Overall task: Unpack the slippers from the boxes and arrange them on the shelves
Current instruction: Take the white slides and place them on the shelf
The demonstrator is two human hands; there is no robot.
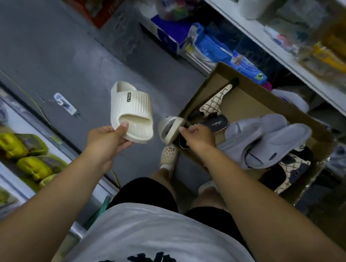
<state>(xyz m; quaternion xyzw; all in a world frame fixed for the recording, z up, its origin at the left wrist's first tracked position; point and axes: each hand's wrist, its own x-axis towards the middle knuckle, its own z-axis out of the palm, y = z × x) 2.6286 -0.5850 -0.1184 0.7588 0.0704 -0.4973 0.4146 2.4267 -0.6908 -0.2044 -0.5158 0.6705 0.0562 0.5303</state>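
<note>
My left hand (108,141) grips a cream ribbed slipper (131,110) by its toe end, held up over the grey floor. My right hand (197,137) pinches the edge of a second cream slipper (171,129), which stands on its side at the near-left corner of an open cardboard box (258,103). Inside the box lie grey slippers (262,139), a beige patterned one (212,104), a dark one (217,123) and a black-and-beige patterned one (293,170). On the left, a white shelf (7,161) carries yellow-green slippers (22,152) in wrapping.
A white shelf unit (289,58) on the right holds packaged goods, blue packs and yellow items. A red-edged carton (110,4) stands at the far end of the aisle. A paper scrap (65,102) lies on the floor. My feet are beside the box.
</note>
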